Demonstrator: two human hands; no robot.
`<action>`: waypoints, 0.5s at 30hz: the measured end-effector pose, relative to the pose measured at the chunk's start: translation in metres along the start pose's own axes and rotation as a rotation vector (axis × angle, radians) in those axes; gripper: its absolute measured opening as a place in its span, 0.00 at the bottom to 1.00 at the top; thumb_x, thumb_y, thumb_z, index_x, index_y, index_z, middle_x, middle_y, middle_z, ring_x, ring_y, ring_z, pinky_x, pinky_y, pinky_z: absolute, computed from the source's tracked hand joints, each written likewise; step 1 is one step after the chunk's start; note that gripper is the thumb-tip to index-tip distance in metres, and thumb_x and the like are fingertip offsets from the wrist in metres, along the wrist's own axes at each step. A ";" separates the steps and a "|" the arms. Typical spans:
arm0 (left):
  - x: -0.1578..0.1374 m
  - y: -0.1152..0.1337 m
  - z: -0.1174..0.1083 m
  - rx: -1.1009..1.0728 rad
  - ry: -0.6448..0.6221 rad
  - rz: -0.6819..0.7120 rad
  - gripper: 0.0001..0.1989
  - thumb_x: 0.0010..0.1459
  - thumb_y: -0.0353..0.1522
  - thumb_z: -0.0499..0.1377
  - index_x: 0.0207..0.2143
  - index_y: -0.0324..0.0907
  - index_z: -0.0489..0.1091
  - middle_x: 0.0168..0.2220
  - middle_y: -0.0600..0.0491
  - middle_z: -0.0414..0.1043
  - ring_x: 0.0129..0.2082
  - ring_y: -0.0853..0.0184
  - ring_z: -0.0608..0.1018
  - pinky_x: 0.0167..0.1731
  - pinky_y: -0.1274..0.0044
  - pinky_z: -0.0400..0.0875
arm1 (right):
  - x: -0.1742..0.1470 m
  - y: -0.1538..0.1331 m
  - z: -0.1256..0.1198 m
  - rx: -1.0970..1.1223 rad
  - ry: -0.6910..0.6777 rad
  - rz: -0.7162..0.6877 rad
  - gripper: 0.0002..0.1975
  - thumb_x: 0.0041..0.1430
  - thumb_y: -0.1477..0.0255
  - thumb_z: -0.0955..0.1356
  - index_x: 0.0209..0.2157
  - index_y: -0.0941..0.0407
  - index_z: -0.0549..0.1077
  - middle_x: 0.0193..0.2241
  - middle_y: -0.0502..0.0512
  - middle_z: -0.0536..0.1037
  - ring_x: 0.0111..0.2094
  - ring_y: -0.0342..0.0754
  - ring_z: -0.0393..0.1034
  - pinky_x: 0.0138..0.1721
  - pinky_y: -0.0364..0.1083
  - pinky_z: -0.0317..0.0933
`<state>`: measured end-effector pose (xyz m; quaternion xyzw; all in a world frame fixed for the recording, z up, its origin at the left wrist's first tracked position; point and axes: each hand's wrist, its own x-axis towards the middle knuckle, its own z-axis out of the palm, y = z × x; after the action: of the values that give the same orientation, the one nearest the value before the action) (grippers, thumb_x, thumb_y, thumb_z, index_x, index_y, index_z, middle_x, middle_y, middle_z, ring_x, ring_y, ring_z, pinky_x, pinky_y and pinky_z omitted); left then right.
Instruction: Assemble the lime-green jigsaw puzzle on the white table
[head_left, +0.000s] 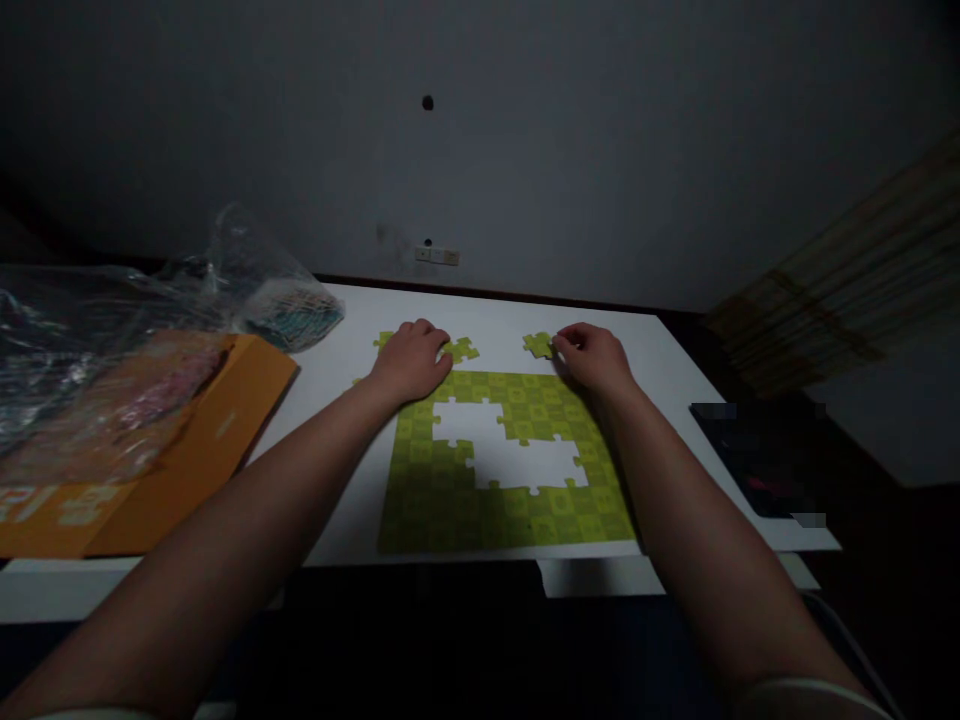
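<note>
A green checkered jigsaw puzzle (pixel 510 520) lies flat on the table, its frame joined around a white gap in the middle. At its far right edge, my right hand (pixel 598 357) pinches the side of a green puzzle piece (pixel 538 345) between thumb and fingertips. My left hand (pixel 411 360) rests palm down beyond the puzzle's far left corner, its thumb apart from the fingers. Loose green puzzle pieces (pixel 463 350) lie beside and partly beneath that hand. How many it covers is hidden.
On the left, an orange cardboard folder (pixel 255 385) lies under crumpled clear plastic wrapping (pixel 97 320). A plastic bag with teal contents (pixel 292 315) sits behind it. A dark flat object (pixel 757 450) is at the table's right edge. The white table (pixel 345 535) stands against a grey wall.
</note>
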<state>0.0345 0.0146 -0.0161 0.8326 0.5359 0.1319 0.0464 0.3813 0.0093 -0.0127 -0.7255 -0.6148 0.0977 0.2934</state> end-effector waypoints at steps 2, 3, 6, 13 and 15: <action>0.000 -0.001 0.001 0.008 0.009 0.014 0.23 0.75 0.41 0.54 0.63 0.42 0.79 0.63 0.39 0.76 0.63 0.46 0.74 0.70 0.56 0.68 | 0.002 0.009 -0.014 -0.057 0.052 0.013 0.14 0.70 0.63 0.68 0.49 0.51 0.84 0.51 0.65 0.88 0.51 0.63 0.82 0.55 0.61 0.73; 0.000 -0.002 0.001 0.013 0.013 0.019 0.23 0.75 0.41 0.54 0.63 0.42 0.79 0.62 0.39 0.76 0.63 0.47 0.75 0.69 0.56 0.68 | 0.003 0.014 -0.021 -0.078 0.074 0.021 0.16 0.70 0.65 0.67 0.51 0.51 0.84 0.53 0.65 0.87 0.54 0.64 0.82 0.57 0.62 0.73; 0.001 -0.002 0.003 0.007 0.019 0.027 0.23 0.75 0.41 0.55 0.64 0.45 0.79 0.62 0.41 0.77 0.63 0.47 0.75 0.68 0.57 0.70 | 0.005 0.030 -0.042 -0.112 -0.004 0.014 0.19 0.67 0.71 0.66 0.54 0.52 0.84 0.55 0.66 0.87 0.58 0.65 0.81 0.60 0.64 0.72; 0.007 -0.004 0.011 -0.110 0.030 0.077 0.23 0.74 0.36 0.55 0.62 0.48 0.84 0.60 0.42 0.78 0.62 0.49 0.77 0.69 0.57 0.70 | 0.002 0.047 -0.046 -0.111 -0.270 -0.150 0.27 0.55 0.74 0.77 0.57 0.53 0.84 0.57 0.64 0.87 0.57 0.63 0.82 0.64 0.62 0.72; 0.009 -0.006 0.008 -0.167 0.068 0.062 0.22 0.73 0.32 0.55 0.60 0.45 0.84 0.60 0.41 0.79 0.63 0.50 0.77 0.70 0.58 0.71 | 0.002 0.047 -0.042 -0.064 -0.285 -0.155 0.27 0.55 0.75 0.76 0.57 0.53 0.83 0.55 0.63 0.87 0.54 0.62 0.83 0.61 0.61 0.74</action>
<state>0.0348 0.0254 -0.0239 0.8370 0.4982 0.2059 0.0934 0.4424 -0.0049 -0.0044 -0.6638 -0.7071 0.1571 0.1864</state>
